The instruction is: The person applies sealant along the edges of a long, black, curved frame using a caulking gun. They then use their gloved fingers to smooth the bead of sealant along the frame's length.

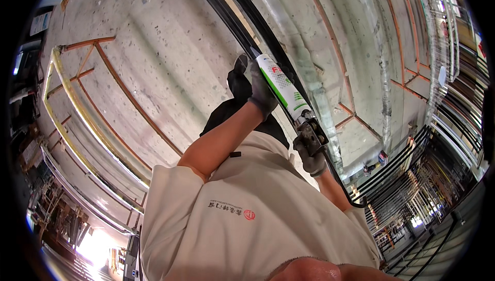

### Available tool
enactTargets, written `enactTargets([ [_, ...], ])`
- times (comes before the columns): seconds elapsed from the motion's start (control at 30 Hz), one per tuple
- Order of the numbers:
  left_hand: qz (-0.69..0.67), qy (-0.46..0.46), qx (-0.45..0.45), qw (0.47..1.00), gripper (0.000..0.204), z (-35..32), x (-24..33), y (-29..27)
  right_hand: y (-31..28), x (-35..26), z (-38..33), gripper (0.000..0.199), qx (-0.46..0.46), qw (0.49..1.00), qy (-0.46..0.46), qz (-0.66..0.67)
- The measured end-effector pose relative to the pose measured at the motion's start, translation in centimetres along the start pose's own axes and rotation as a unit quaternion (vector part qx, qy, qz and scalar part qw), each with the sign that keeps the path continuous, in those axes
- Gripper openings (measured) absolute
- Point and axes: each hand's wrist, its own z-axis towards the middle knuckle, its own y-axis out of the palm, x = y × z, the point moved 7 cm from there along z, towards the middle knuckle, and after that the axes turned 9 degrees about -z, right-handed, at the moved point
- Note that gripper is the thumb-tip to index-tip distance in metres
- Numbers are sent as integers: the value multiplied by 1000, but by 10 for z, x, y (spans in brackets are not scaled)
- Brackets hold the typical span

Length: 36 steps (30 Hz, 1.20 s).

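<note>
A caulking gun [312, 132] loaded with a white and green sealant tube [284, 86] lies diagonally in front of me. My left hand [262, 94], in a dark glove, is closed around the side of the tube near its nozzle end. At the rear, my gloved right hand [310, 160] grips the gun by its handle; part of the fingers is hidden behind it. The dark nozzle [253, 51] points up and left, at a long black frame profile [216, 3]. I cannot tell whether its tip touches the profile.
Beside it runs a second black profile [251, 8]. A yellowish-edged rack frame [77, 95] stands at left, over the stained concrete floor [154, 33]. Plastic-wrapped lengths [294, 28] and brown bars [330, 28] lie to the right. Several dark profiles [397, 157] are stacked at lower right.
</note>
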Motion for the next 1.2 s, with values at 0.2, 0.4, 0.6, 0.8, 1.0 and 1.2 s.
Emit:
enactTargets([
  [0.2,-7,-4,-4,1000,78,-6,-14,-10,-6,7,-14,6,21,998,29,57],
  [0.4,-33,-26,-24,999,81,-7,-34,-25,-10,26,-33,4,14,995,62,74],
  [0.6,-16,-16,-24,999,81,-7,-53,-50,-13,42,-57,7,30,992,65,100],
  [0.8,-18,-27,-24,999,75,-12,-74,-67,-15,61,-83,24,-31,997,28,70],
  [1.0,-11,-37,-13,999,74,-16,-90,-80,-17,82,-105,17,-19,996,46,69],
  [1.2,-5,-42,-26,999,78,-22,-104,-90,-18,95,-121,17,-15,994,55,91],
])
